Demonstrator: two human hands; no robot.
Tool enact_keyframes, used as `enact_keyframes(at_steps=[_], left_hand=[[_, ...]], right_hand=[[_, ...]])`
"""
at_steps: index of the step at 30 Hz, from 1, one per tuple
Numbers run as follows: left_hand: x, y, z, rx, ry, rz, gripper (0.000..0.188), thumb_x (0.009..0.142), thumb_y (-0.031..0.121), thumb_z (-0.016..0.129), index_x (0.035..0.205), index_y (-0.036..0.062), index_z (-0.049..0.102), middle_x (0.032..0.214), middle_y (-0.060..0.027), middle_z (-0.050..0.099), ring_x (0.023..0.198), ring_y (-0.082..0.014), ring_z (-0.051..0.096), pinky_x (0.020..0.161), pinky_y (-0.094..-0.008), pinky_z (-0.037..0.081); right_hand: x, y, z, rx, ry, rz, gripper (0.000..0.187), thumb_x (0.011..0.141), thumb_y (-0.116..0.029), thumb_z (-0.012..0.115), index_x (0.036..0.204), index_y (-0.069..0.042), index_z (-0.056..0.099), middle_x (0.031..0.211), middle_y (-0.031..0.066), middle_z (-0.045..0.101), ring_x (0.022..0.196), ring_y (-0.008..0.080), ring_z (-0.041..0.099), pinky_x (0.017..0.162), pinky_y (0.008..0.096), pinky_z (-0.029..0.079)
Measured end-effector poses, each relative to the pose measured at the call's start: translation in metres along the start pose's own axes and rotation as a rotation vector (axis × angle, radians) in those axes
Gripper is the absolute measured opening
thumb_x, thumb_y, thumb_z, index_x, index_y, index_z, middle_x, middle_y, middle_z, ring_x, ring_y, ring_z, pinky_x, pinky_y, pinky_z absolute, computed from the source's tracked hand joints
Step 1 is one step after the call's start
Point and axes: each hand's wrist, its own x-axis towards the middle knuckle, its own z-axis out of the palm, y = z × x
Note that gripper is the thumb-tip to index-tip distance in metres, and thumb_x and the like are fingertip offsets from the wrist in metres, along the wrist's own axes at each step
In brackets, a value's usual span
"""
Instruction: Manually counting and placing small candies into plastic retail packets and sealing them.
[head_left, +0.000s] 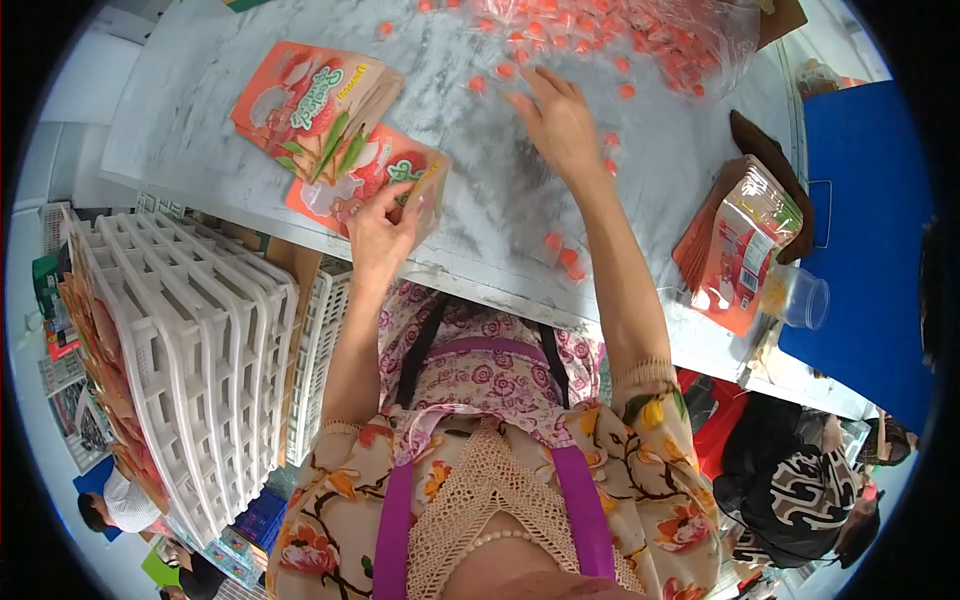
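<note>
Evidently, your left hand point(382, 228) pinches the red pouch point(365, 175) by its edge, likely steadying it near the table's point(480, 155) front | your right hand point(562, 125): fingers loose, nothing visibly gripped, beside small red wrapped pieces point(505, 70) | pouch stack point(295, 90) adjoining, presumably for easy reach

Bare forearms point(352, 345) extend forward, well apart.
Left hand point(382, 232) curls into a pinch; right hand point(562, 130) stretches farther out, loosely spread.

marbled table point(665, 190) | red pouches point(300, 90) left | red candies point(690, 55) scattered | pouch stack point(738, 240) right
</note>
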Motion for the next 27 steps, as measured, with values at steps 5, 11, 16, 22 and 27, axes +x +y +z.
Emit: enact_keyframes(at_steps=[5, 11, 16, 22, 27], left_hand=[[-0.002, -0.008, 0.003, -0.037, 0.006, -0.009, 0.023, 0.083, 0.008, 0.069, 0.105, 0.0066, 0.071, 0.055, 0.0027, 0.047, 0.052, -0.005, 0.041, 0.05, -0.0247, 0.035], [-0.001, -0.007, 0.001, 0.006, 0.043, 0.079, 0.023, 0.081, 0.006, 0.067, 0.104, 0.0054, 0.071, 0.055, -0.0025, 0.053, 0.048, -0.0082, 0.046, 0.049, -0.0273, 0.04], [0.001, -0.006, 0.003, 0.016, 0.047, 0.095, 0.023, 0.08, 0.006, 0.068, 0.103, 0.0054, 0.071, 0.054, -0.0039, 0.052, 0.047, -0.0106, 0.047, 0.049, -0.0284, 0.041], [-0.001, -0.011, 0.001, 0.066, 0.075, 0.179, 0.027, 0.076, 0.005, 0.068, 0.103, 0.0058, 0.07, 0.055, -0.0074, 0.054, 0.048, -0.0165, 0.051, 0.052, -0.0331, 0.043], [-0.003, -0.008, 0.002, 0.038, 0.048, 0.077, 0.026, 0.077, 0.004, 0.067, 0.102, 0.0053, 0.07, 0.055, -0.007, 0.054, 0.048, -0.0158, 0.05, 0.051, -0.0327, 0.043]], right_hand=[[0.018, 0.012, 0.071, -0.252, 0.096, -0.023, 0.039, 0.076, -0.038, 0.076, 0.099, -0.008, 0.069, 0.117, 0.0141, 0.062, 0.103, 0.0329, 0.056, 0.086, 0.0426, 0.046], [0.022, 0.01, 0.082, -0.262, 0.172, 0.059, 0.044, 0.067, -0.041, 0.08, 0.096, -0.01, 0.07, 0.122, 0.0105, 0.059, 0.105, 0.0323, 0.053, 0.09, 0.0434, 0.044], [0.014, 0.018, 0.067, -0.251, 0.108, 0.029, 0.042, 0.069, -0.038, 0.079, 0.097, -0.007, 0.07, 0.115, 0.01, 0.063, 0.1, 0.0321, 0.056, 0.092, 0.0424, 0.043], [-0.004, 0.022, 0.011, -0.143, -0.215, -0.053, 0.037, 0.078, -0.03, 0.074, 0.105, -0.005, 0.069, 0.117, 0.0116, 0.065, 0.105, 0.0322, 0.057, 0.095, 0.0426, 0.044], [0.025, 0.043, -0.001, 0.005, -0.098, -0.13, 0.031, 0.085, -0.024, 0.068, 0.109, -0.004, 0.067, 0.118, 0.0126, 0.065, 0.103, 0.0347, 0.06, 0.093, 0.0409, 0.047]])
